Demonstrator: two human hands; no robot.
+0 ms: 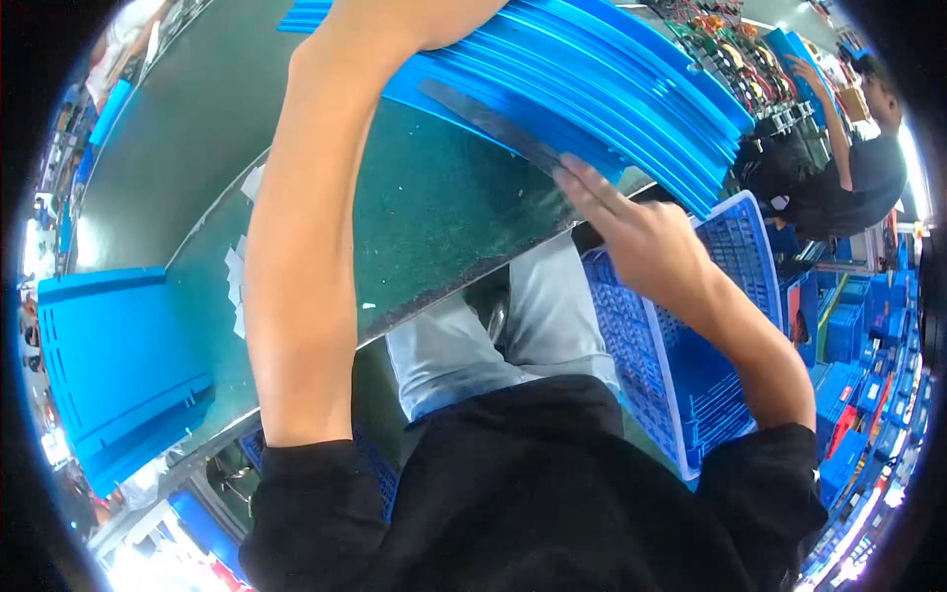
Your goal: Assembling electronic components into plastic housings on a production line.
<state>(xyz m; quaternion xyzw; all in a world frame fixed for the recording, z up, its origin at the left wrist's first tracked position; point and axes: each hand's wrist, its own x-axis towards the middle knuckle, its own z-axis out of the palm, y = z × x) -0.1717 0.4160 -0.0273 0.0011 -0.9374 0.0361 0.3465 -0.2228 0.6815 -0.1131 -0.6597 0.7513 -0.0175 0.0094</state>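
A bright blue ribbed metal panel (592,74) lies across the far part of the green workbench, its ridges running its length. My right hand (641,232) grips a long flat dark file (483,118), two fingers stretched along it. The file rests against the panel's near edge. My left hand (434,20) reaches to the top of the picture over the panel, and its fingers are cut off there.
On the left of the green workbench (434,217) stands another blue panel (118,355). White scraps (237,286) lie near my left forearm. A blue crate (641,365) is by my right leg. At far right a co-worker (838,187) handles a blue piece beside circuit boards (730,49).
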